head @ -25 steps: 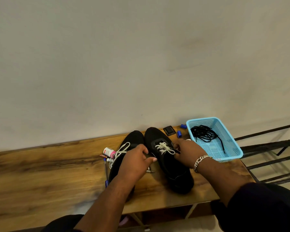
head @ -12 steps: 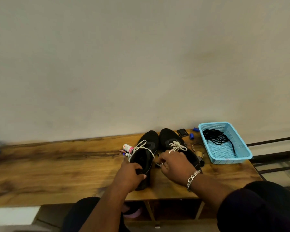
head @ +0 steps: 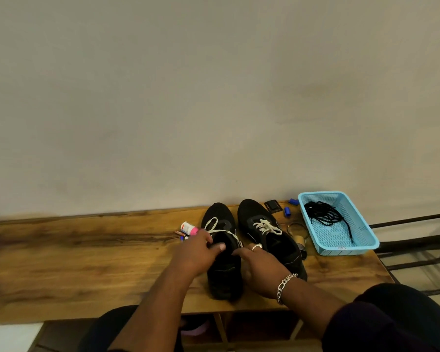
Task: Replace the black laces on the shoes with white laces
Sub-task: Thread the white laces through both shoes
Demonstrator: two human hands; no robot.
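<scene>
Both hands have slid off the right shoe and onto the left one since a second ago, and the view has swung so the bench now sits lower in the picture. The left shoe [head: 222,260] stands toe to the wall, near the middle of the bench's right half, its heel just short of the front edge. The left hand [head: 196,252] lies at its outer side with fingers curled at the collar, and a white lace [head: 222,231] runs from those fingers in a loose loop over the tongue; whether it pinches the lace or the shoe, I cannot tell. The right hand [head: 261,269] comes in from the other side, fingers curled at the shoe's inner edge where the lace end drops; the grip itself is hidden. A chain bracelet [head: 285,285] hangs at that wrist.

Just beside it, touching or nearly so, the right shoe [head: 269,240] stands with its white lace already threaded and tied. Over at the bench's right end, the blue basket [head: 361,246] holds the black laces [head: 324,215] in a tangle, one end trailing toward its front wall. Left of the shoes lies a small white bottle with a pink cap [head: 189,228]. Behind the right shoe, near the back edge, sits a small black object [head: 273,206] with two blue caps [head: 287,211] next to it. All of it rests on the wooden bench [head: 87,265].
</scene>
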